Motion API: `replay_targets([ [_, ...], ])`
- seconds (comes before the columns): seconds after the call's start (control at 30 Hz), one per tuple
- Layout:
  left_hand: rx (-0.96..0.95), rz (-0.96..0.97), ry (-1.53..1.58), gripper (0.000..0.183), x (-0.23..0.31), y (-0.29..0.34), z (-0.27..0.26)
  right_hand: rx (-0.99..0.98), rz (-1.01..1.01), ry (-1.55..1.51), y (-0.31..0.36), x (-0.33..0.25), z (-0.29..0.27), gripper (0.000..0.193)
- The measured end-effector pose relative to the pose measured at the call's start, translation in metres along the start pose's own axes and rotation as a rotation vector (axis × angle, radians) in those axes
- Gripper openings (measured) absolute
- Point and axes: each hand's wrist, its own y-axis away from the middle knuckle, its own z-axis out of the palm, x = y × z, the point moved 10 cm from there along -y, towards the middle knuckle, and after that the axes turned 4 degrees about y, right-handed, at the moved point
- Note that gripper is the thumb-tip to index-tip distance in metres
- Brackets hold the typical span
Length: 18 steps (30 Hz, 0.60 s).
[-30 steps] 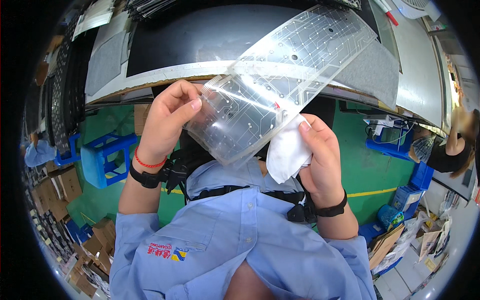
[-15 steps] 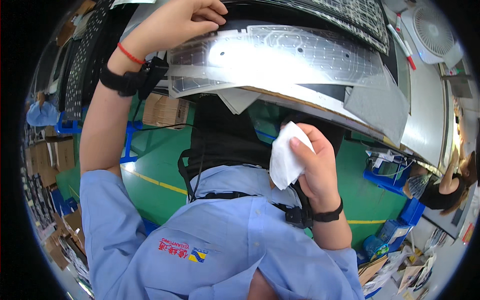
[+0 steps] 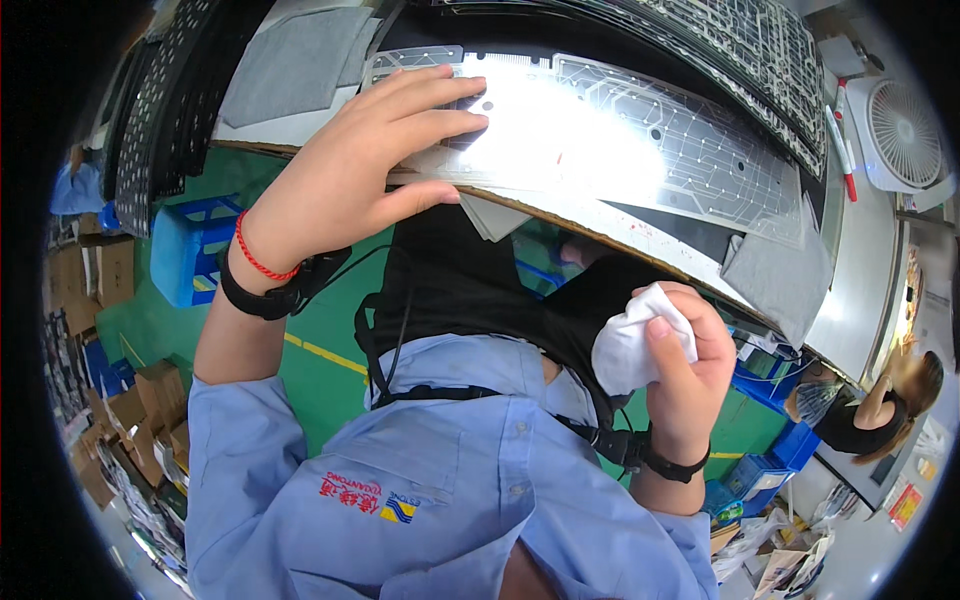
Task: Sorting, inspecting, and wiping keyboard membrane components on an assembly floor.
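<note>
1. Membrane sheet (image 3: 620,130): one clear, glossy plastic film printed with fine grey circuit traces and small round pads, long and rectangular, with glare washing out its middle. It lies flat on the workbench edge (image 3: 640,235), directly under the left hand's fingers and running away from them toward the person's right.
2. The left hand (image 3: 370,160) rests on the sheet's near end with its fingers spread and laid flat, pressing down rather than pinching; the thumb hooks just below the bench edge. Its wrist carries one red string bracelet (image 3: 258,258) and one black strap.
3. The right hand (image 3: 690,370) is well apart from the sheet, below the bench edge, its fingers curled tight around one crumpled white cloth (image 3: 630,345), with the thumb pressed onto the cloth's front.
4. Beyond the left fingertips lies one grey pad (image 3: 300,65); a second grey pad (image 3: 780,275) lies at the sheet's far end, above the right hand.
5. Farther from both hands: one small white fan (image 3: 905,135) and one red-and-white pen (image 3: 843,140) on the bench.
6. A second person (image 3: 870,405) sits off beyond the right hand.
</note>
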Motion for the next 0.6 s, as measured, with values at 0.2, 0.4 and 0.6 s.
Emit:
replay_targets([
  [0.2,-0.011,0.014,0.007,0.058,0.000,0.000,-0.001,-0.053,-0.585,0.763,-0.025,-0.077,0.048,0.035],
  [0.4,0.011,0.005,-0.003,0.058,-0.004,-0.001,0.000,-0.177,-0.666,0.924,-0.054,-0.073,0.087,0.042],
  [0.6,-0.003,0.018,0.079,0.055,-0.010,0.002,-0.002,-0.176,-0.641,0.875,-0.051,-0.061,0.083,0.040],
])
